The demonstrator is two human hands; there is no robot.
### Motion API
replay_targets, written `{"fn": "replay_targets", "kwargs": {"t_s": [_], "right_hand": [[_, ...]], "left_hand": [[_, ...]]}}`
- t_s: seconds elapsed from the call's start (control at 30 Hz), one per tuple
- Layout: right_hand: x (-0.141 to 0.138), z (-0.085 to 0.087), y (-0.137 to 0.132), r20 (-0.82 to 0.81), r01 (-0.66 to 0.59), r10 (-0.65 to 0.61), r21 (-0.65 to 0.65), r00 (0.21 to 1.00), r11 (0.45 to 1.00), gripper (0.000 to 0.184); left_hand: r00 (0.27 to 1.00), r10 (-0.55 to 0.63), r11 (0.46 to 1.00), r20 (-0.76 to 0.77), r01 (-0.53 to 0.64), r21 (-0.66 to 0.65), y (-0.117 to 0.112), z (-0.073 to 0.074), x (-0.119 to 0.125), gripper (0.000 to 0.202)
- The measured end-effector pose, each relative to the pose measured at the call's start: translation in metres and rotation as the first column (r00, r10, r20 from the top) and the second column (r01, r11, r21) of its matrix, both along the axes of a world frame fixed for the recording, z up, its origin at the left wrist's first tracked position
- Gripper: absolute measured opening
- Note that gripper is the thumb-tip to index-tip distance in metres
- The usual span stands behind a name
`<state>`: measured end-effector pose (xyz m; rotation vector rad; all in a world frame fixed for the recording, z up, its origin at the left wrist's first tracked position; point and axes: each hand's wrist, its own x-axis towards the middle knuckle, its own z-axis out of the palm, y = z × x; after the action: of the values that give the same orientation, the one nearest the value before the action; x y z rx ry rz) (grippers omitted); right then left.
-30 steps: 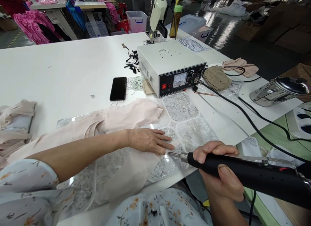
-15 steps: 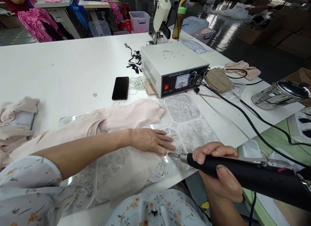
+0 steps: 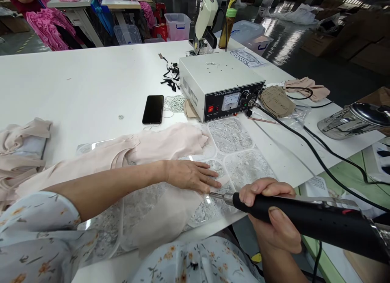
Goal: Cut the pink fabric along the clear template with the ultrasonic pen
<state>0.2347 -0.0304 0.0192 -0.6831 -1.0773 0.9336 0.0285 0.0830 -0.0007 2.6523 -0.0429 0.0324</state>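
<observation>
Our right hand grips the tool; a slip could hurt our left hand, spread flat on cloth.

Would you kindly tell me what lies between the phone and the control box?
The head view shows pale coiled cord and a flat brown piece between them.

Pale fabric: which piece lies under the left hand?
The sheer piece this side of the left forearm, running under the left hand; the layered pile lies beyond that forearm, the left bundle and right bundle farther off.
</observation>
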Motion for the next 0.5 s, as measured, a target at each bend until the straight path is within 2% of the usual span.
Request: {"fn": "replay_targets", "kwargs": {"t_s": [0.1,0.33,0.5], "right_hand": [[0.000,0.000,0.000,0.011,-0.019,0.019,0.014,1.000,1.000,0.011],[0.003,-0.002,-0.001,0.005,-0.053,0.053,0.005,0.999,0.999,0.012],[0.000,0.001,-0.005,-0.018,-0.067,0.066,-0.027,0.998,0.997,0.012]], "left_hand": [[1.000,0.005,1.000,-0.004,-0.005,-0.011,0.000,0.002,0.001,0.015],[0.987,0.043,0.992,-0.157,-0.061,-0.111,-0.002,0.011,0.004,0.019],[0.987,0.081,0.980,-0.137,-0.104,-0.171,-0.003,0.008,0.004,0.017]]}}
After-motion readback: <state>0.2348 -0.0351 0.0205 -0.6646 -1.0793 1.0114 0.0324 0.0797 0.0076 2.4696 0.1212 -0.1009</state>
